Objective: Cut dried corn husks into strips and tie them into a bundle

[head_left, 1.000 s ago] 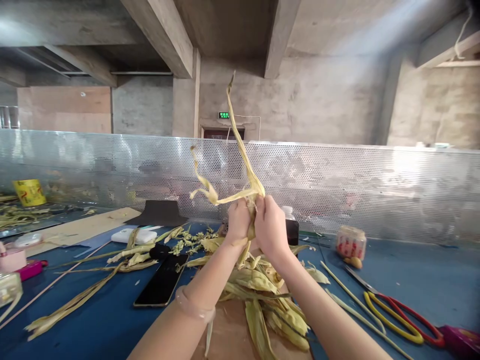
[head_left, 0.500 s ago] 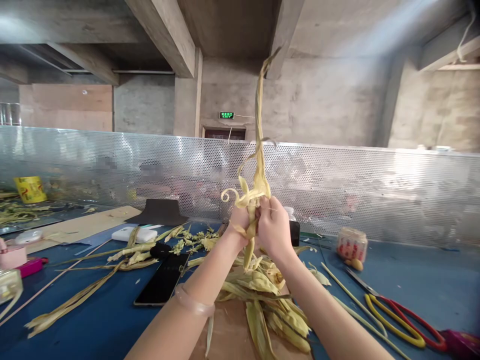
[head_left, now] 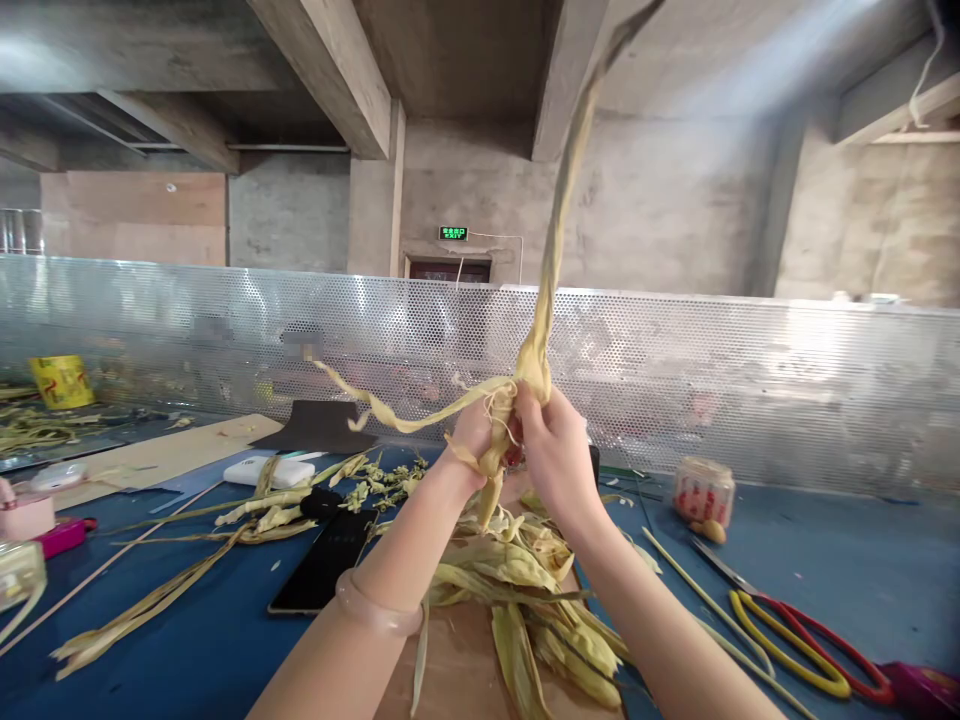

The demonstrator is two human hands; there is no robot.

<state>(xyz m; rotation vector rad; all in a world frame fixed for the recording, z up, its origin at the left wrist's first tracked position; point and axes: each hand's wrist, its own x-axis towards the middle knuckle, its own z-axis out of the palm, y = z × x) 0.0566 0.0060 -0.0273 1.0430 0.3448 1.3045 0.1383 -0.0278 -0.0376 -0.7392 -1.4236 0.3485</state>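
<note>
Both my hands meet above the table around a bundle of dried corn husk (head_left: 534, 365). My left hand (head_left: 472, 432) is closed around its lower part, with the fingers mostly hidden behind the husk. My right hand (head_left: 553, 440) pinches the husk just below a bulge, thumb toward me. From there a long twisted strand rises up and to the right, its tip dark. A thinner husk strip (head_left: 405, 424) sticks out to the left from my hands. Below lies a heap of loose husks (head_left: 517, 570) on a brown board (head_left: 457, 650).
Scissors (head_left: 787, 630) with red and yellow handles lie at right, near a clear jar (head_left: 703, 492). A black phone (head_left: 322, 565), a white device (head_left: 268, 470) and husk strips (head_left: 150, 600) lie at left. A perforated metal screen (head_left: 675, 380) stands behind the table.
The long strand has swung up and to the right and reaches higher. The curled strip at left now stretches out far to the left. Both hands remain closed on the husk.
</note>
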